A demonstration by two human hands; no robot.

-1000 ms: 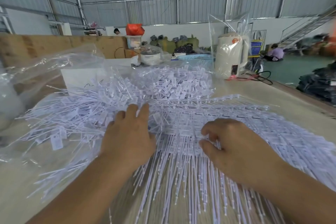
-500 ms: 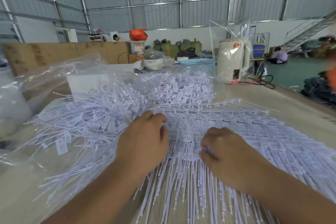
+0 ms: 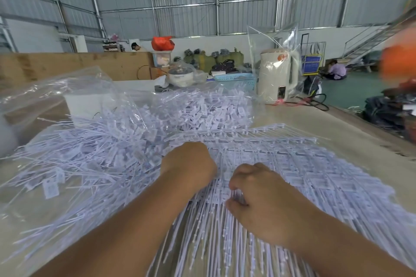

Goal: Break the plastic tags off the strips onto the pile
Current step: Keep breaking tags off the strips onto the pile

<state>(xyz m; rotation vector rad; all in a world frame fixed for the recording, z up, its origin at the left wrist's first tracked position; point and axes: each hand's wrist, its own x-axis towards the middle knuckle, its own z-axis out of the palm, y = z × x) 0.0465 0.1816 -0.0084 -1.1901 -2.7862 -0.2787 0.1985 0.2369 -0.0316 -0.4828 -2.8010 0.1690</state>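
My right hand (image 3: 263, 204), lower centre of frame: fingers curled, thumb and forefinger pinching a few thin white stems of the strips (image 3: 292, 177). My left hand (image 3: 189, 168), just left of it, is balled knuckles-up at the tag end of the same strips; whether its fingers enclose tags I cannot tell, they are hidden under the hand.

The strips lie fanned across the table (image 3: 337, 123), centre to right of frame, tags in rows toward the top, stems running down toward me.

Judgement: very light, thin moulded plastic; stems springy and slick, prone to sliding and tangling. Tags stiff, joints likely brittle, so a short twist near the joint should snap them. Best grip: pinch stems close to the tags, not far down.

Pile of loose tags (image 3: 94, 155) sits left of centre, on clear plastic sheeting (image 3: 67, 87).
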